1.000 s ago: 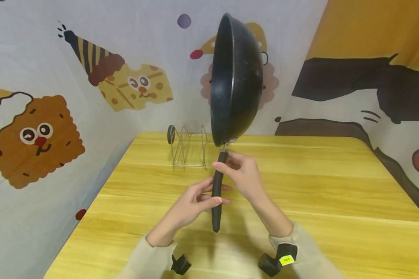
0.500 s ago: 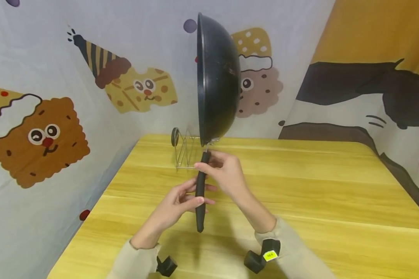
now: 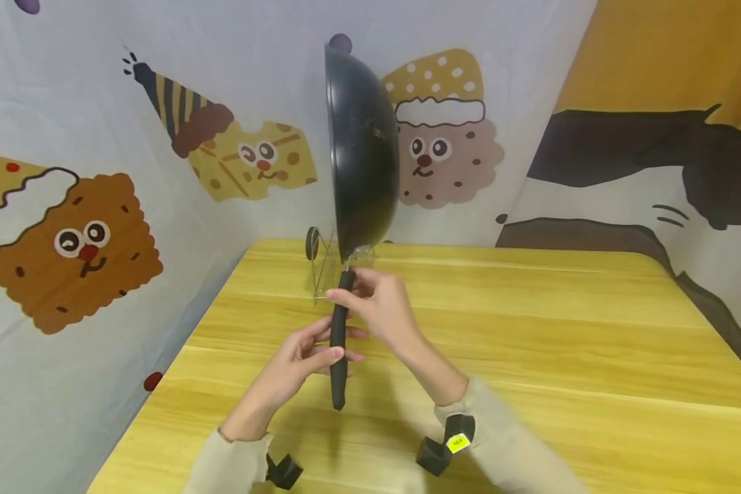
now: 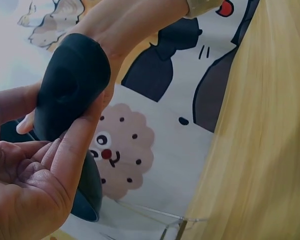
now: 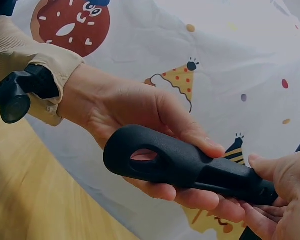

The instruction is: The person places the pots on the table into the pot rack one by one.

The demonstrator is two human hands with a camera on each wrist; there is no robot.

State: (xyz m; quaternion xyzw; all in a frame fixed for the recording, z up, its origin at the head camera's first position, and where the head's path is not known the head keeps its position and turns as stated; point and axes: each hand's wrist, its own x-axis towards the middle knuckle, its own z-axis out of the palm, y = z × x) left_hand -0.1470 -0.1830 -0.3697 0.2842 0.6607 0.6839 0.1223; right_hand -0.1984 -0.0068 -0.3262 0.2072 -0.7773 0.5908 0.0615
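Holding the pan (image 3: 367,151) upright over the table (image 3: 531,329), you've got both hands on its handle (image 3: 337,333), bowl up top & open side facing L. Your R hand (image 3: 383,302) is the higher one, just below the bowl, thumb on one side, fingers behind; grip's closed on the handle. Your L hand (image 3: 290,370) sits lower, thumb & fingers either side of it, gap only approx handle-wide; the handle's end pokes out below. Forearms angle in from both sides, L sleeve (image 3: 225,463) nearer the table's L edge. Wire rack (image 3: 323,267) stands behind, close to the back edge, partly hidden by pan & handle. Backdrop (image 3: 253,41) rises past that edge. Most tabletop room's on your R, w/ the R edge well apart from the pan.
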